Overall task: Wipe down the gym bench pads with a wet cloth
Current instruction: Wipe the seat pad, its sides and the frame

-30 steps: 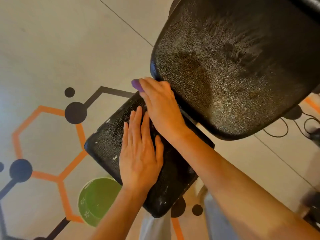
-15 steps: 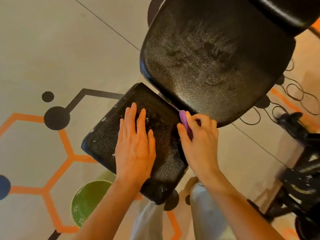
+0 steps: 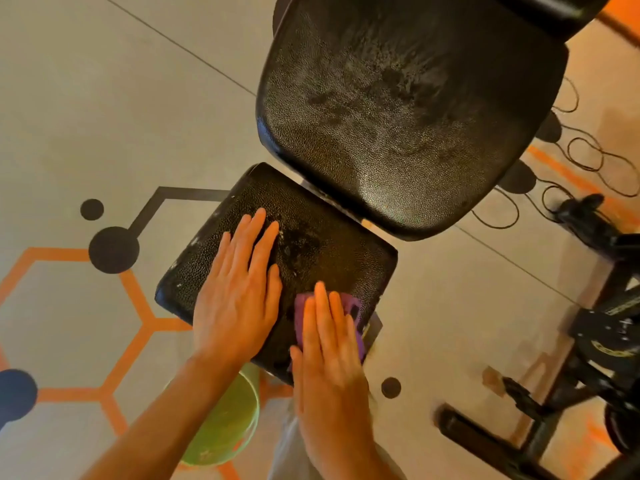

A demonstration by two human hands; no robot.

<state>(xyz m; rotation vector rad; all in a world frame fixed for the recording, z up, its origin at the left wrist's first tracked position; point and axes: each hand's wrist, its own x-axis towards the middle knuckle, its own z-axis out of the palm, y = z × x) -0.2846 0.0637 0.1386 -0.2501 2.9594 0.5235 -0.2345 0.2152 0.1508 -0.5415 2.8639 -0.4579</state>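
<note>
Right hand (image 3: 329, 355) now nearer on seat pad (image 3: 311, 237), purple cloth (image 3: 349, 306) mostly hidden.

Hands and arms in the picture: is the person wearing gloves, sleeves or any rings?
No. The left hand and right hand are bare, with no gloves, rings, watch or bracelet showing. Both forearms are bare too, with no sleeve in view. The fingers are long and the nails look short and plain.
</note>
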